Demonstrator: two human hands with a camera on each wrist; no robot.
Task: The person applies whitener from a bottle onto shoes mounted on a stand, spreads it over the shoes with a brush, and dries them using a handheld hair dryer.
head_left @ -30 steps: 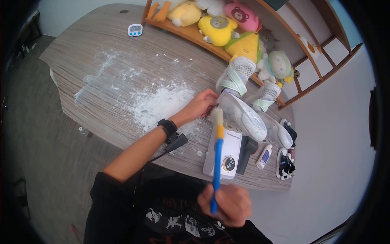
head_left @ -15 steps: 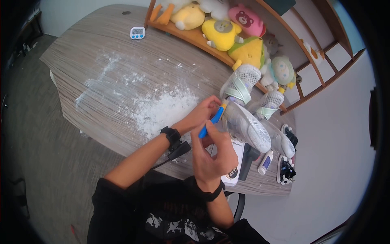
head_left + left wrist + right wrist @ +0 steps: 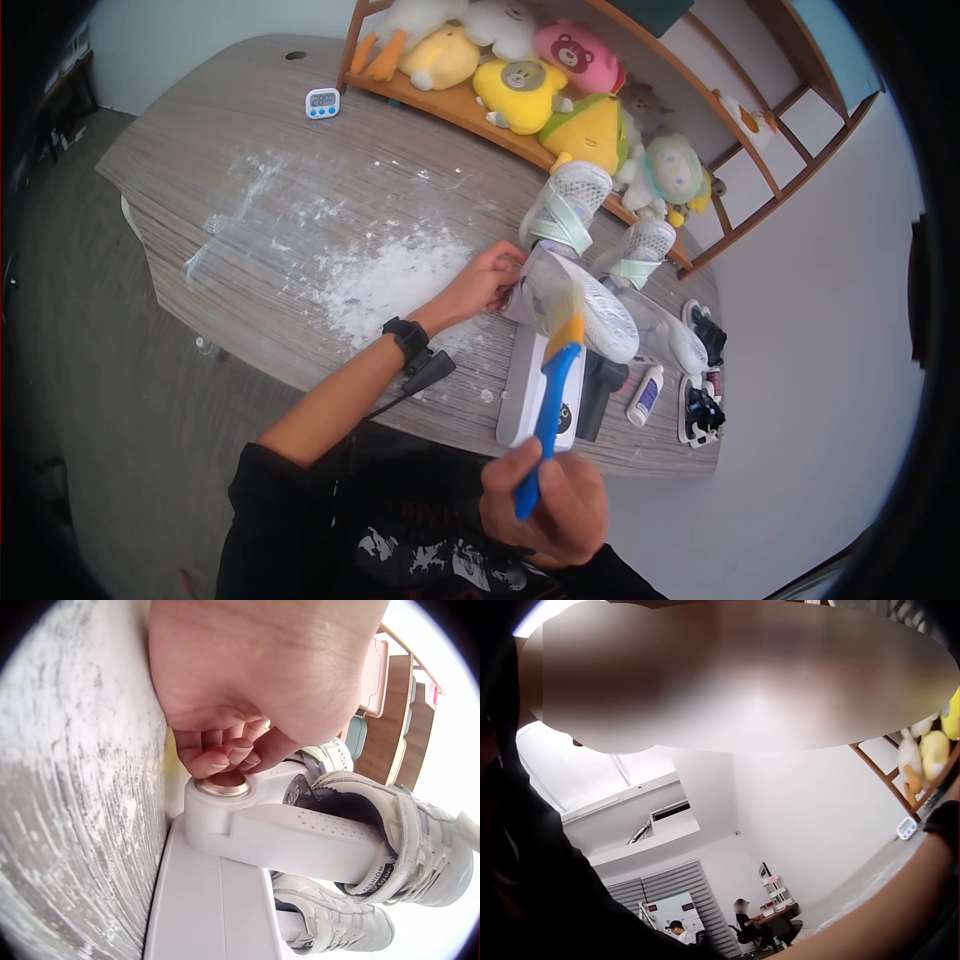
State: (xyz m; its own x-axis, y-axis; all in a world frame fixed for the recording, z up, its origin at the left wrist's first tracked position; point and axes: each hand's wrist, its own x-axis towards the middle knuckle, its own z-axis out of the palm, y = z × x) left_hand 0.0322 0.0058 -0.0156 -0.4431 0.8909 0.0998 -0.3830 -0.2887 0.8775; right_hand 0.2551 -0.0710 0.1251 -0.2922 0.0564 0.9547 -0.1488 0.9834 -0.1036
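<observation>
Several white shoes (image 3: 612, 325) are mounted on a white shoe dryer (image 3: 520, 385); the farther ones have pale green straps (image 3: 562, 228). My left hand (image 3: 484, 280) is at the dryer's far end. In the left wrist view its bent fingers (image 3: 206, 759) and thumb meet right over a gold-ringed round cap (image 3: 223, 786); whether they grip it I cannot tell. My right hand (image 3: 550, 505) holds a paintbrush (image 3: 553, 405) by its blue handle, close to my chest. The pale bristles (image 3: 566, 305) point away and overlap the nearest shoe. The brush hides part of the dryer's dial.
White powder (image 3: 390, 280) covers part of the wooden table (image 3: 190, 150). A grey dryer part (image 3: 600, 395), a white bottle (image 3: 646, 395) and black-and-white sandals (image 3: 703, 410) stand to the right. A timer (image 3: 322, 103) and a shelf of plush toys (image 3: 520, 95) are at the back.
Half a second ago the right hand was up by the left hand with the brush at the shoe; it has drawn back toward my body. The left hand stays at the dryer.
</observation>
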